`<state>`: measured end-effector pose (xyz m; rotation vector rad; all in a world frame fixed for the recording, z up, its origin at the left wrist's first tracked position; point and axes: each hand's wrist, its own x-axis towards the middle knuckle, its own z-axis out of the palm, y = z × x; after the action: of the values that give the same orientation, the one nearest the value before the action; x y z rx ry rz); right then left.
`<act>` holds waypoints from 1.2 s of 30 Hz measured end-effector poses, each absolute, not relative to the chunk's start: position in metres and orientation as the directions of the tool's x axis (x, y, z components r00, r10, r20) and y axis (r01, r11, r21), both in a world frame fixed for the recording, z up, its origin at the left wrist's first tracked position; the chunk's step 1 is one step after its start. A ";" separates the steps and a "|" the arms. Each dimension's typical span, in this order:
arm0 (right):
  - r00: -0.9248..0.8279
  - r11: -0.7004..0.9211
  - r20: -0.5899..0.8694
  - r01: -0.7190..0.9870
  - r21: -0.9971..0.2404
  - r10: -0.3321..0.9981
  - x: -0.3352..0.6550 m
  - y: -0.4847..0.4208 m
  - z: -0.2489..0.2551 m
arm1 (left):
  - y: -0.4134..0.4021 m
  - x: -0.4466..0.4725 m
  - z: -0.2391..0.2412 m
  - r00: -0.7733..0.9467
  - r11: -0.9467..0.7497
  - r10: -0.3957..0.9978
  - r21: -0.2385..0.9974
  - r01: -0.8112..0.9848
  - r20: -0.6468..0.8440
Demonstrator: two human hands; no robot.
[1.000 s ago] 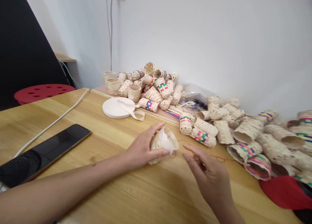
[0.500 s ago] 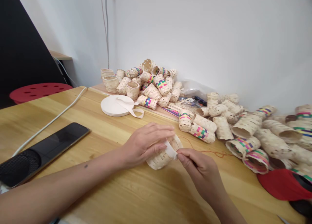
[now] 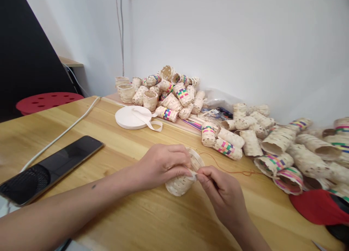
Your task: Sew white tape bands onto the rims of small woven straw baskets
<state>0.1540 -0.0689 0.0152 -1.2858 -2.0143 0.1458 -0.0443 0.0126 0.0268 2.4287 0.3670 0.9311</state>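
Observation:
A small woven basket (image 3: pixel 178 186) of pale strips is tilted over the table, its mouth toward the upper right. My left hand (image 3: pixel 166 162) is closed on its rim, thumb outside and fingers curled over the edge. A white ribbon (image 3: pixel 192 176) lies along the near rim, partly hidden by my left thumb. My right hand (image 3: pixel 222 189) pinches the ribbon's end at the rim's right side between thumb and forefinger. An orange thread (image 3: pixel 226 168) trails over the table behind my right hand; whether it joins the basket is hidden.
Many woven baskets (image 3: pixel 171 102) are heaped along the wall, more at the right. A white ribbon roll (image 3: pixel 133 117) lies behind my hands. At the left are a phone (image 3: pixel 68 162) and white cable (image 3: pixel 62 134); at the right, a red cap-like item (image 3: pixel 316 206) and a pointed metal tip (image 3: pixel 318 245).
My left fingers, stretched across the basket's mouth before, have curled onto the rim and ribbon. The basket has turned slightly and more of its opening shows. My right hand keeps its pinch.

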 end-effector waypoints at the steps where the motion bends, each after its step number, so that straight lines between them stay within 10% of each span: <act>1: -0.222 0.492 0.525 0.743 -0.454 0.821 0.154 -0.069 0.015 | 0.011 -0.044 0.027 0.731 -0.822 0.428 0.565 0.070 0.532; 15: 0.043 0.314 0.560 0.792 -0.524 0.827 0.146 -0.077 0.024 | 0.014 -0.036 0.023 0.531 -0.583 0.718 0.805 0.107 0.450; 36: -0.143 0.471 0.646 0.802 -0.368 0.749 0.152 -0.066 0.017 | 0.013 -0.033 0.016 0.484 -0.620 0.728 0.768 0.163 0.485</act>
<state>0.1522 -0.0660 0.0166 -1.2953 -1.9058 -0.0814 -0.0333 0.0129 0.0163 2.0733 0.7328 1.1050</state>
